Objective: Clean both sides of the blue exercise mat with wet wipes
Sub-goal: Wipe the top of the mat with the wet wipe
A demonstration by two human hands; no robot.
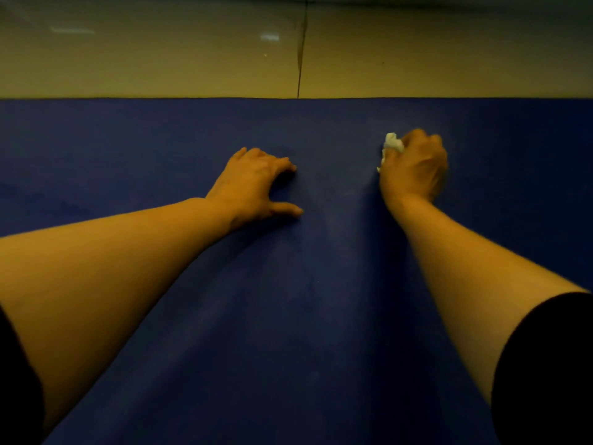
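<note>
The blue exercise mat [305,300] lies flat on the floor and fills most of the view. My right hand [414,170] grips a crumpled white wet wipe [393,144] and holds it down on the mat near the far edge; most of the wipe is hidden under the fingers. My left hand [255,184] rests on the mat to the left of it, fingertips and thumb pressing on the surface with the palm arched above.
Beyond the mat's far edge lies a glossy beige tiled floor [160,59] with a dark grout line [301,59] running away from me. Black sleeves show at both lower corners.
</note>
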